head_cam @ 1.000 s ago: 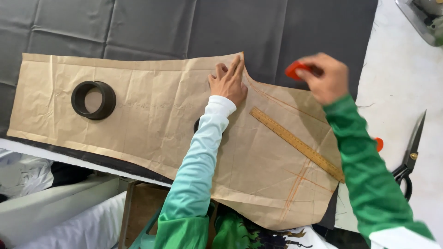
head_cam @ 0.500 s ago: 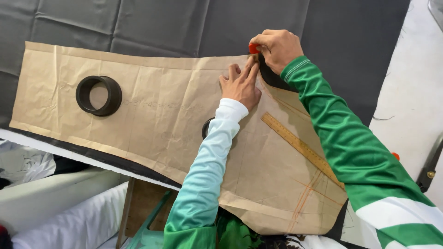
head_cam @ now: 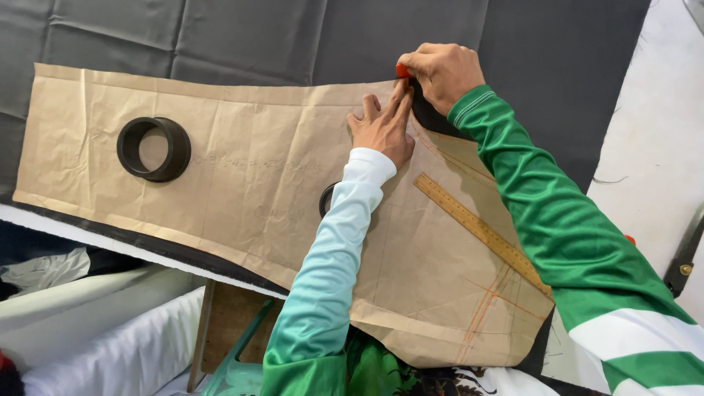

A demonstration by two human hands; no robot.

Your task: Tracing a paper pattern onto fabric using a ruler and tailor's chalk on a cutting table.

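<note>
hands [head_cam: 411,103] on paper pattern [head_cam: 257,183], chalk [head_cam: 402,71]

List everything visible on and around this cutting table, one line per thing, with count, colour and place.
brown paper pattern: one, tan, spread flat across the dark cloth
dark cloth: one, charcoal, under the pattern, covering the table
black ring weight: one, black, on the left part of the pattern
second ring: one, black, mid-pattern, mostly hidden behind the left forearm
wooden ruler: one, light wood, lying slantwise on the right part of the pattern
red marker: one, red, pinched at the pattern's top edge
white fabric: folded, white, below the table at lower left
left hand: fingers pressed flat on the pattern near its top edge
right hand: gripping the red marker at the pattern's edge
</note>
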